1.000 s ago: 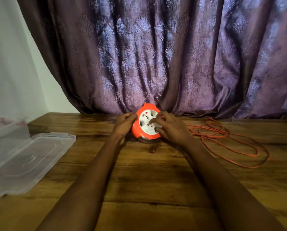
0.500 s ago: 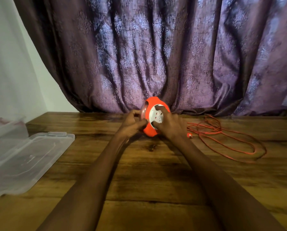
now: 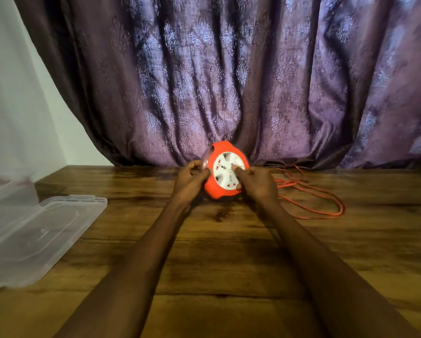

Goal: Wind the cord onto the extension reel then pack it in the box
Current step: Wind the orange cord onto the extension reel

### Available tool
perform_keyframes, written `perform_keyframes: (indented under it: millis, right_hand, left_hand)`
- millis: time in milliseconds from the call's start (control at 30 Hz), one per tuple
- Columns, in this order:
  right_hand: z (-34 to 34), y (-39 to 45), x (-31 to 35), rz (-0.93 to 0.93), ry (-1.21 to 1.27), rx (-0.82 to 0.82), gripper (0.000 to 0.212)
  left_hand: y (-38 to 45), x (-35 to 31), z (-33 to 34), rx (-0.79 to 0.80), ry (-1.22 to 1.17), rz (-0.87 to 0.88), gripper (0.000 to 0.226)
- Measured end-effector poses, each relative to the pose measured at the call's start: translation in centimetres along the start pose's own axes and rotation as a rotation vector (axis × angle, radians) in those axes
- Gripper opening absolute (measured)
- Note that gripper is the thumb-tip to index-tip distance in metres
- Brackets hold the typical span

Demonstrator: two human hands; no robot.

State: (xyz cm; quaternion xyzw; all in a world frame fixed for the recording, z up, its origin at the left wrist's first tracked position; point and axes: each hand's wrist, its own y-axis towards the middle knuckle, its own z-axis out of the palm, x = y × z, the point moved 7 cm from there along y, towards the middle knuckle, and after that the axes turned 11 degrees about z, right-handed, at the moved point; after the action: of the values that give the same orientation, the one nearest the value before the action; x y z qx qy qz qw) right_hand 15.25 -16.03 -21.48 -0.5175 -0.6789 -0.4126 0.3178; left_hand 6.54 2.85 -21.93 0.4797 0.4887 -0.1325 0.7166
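Note:
An orange extension reel [image 3: 213,189] with a white socket face [image 3: 225,170] stands tilted upright on the wooden table [image 3: 216,252], face toward me. My left hand [image 3: 191,180] grips its left rim. My right hand [image 3: 258,182] holds the right side, with a finger pressed on the white face. The loose orange cord [image 3: 312,198] lies in loops on the table to the right of the reel, behind my right hand.
A clear plastic box lid [image 3: 41,235] lies flat at the left edge of the table, with the clear box [image 3: 7,191] partly in view behind it. A purple patterned curtain [image 3: 229,81] hangs along the back edge.
The reel has been raised from lying nearly flat to standing on its edge, then turned so its face points at me. The cord loops have drawn in slightly toward the reel.

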Motion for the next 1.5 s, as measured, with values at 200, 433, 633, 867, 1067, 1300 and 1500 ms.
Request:
perform_keyframes:
  millis: [200, 433, 633, 867, 1067, 1300, 1500]
  right_hand:
    - [1.4, -2.9, 3.9, -0.769, -0.508, 0.025, 0.035]
    - [3.7, -4.3, 5.2, -0.888, -0.842, 0.120, 0.051]
    - [3.0, -4.0, 5.9, -0.801, -0.951, -0.088, 0.059]
    - [-0.5, -2.0, 3.2, -0.060, -0.348, -0.137, 0.067]
    - [1.9, -1.1, -0.3, 0.558, 0.649, 0.214, 0.045]
    - [0.2, 0.0, 1.1, 0.142, 0.299, 0.121, 0.036]
    - [-0.4, -3.0, 5.9, -0.677, -0.464, -0.070, 0.021]
  left_hand:
    - [0.7, 0.8, -2.4, -0.013, -0.091, -0.165, 0.009]
    - [0.6, 1.2, -3.1, 0.056, -0.154, -0.279, 0.012]
    - [0.2, 0.7, -2.6, 0.112, -0.134, -0.202, 0.007]
    - [-1.2, -0.6, 1.3, 0.123, -0.090, -0.035, 0.032]
    - [-2.5, -1.2, 3.6, 0.143, -0.080, 0.062, 0.039]
    - [-1.1, -0.4, 0.7, -0.030, -0.136, -0.070, 0.017]
    - [0.3, 0.0, -2.7, -0.127, -0.184, -0.207, 0.025]
